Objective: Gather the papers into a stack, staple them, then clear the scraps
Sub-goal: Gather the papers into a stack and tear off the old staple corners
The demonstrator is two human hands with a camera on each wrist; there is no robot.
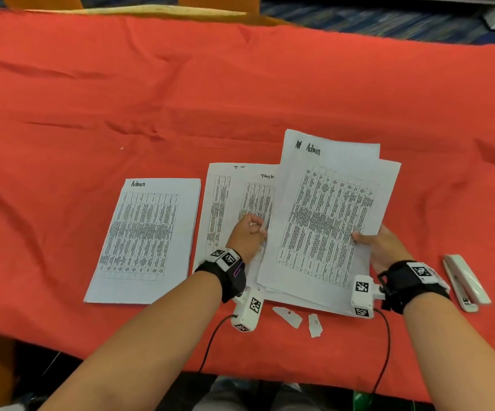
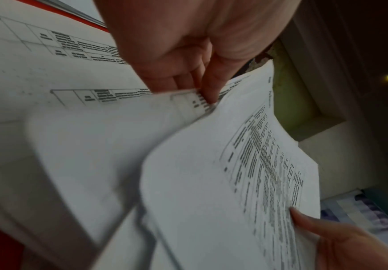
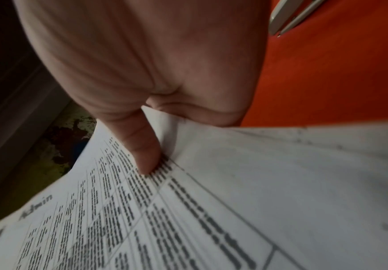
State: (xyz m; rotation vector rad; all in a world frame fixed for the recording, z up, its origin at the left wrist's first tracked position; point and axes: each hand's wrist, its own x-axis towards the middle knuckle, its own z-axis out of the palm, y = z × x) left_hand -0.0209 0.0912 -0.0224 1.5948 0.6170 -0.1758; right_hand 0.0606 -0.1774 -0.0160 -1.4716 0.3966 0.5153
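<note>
A loose bundle of printed sheets headed "Admin" (image 1: 326,215) is raised off the red cloth at centre right. My right hand (image 1: 361,237) grips its right edge, thumb on top (image 3: 147,157) and fingers hidden beneath. My left hand (image 1: 256,228) pinches the left edge of these sheets (image 2: 211,164) with curled fingers (image 2: 207,96). Under and left of the bundle lie sheets headed "Task" (image 1: 228,197). A squared "Admin" stack (image 1: 145,238) lies flat further left. Two small white scraps (image 1: 287,316) (image 1: 315,325) lie near the front edge. A white stapler (image 1: 464,284) lies beside my right wrist.
The red cloth (image 1: 240,84) covers the whole table and is wrinkled at the back. Orange chair backs (image 1: 216,2) stand behind the far edge. The front edge runs just below my forearms, with wrist camera cables hanging over it.
</note>
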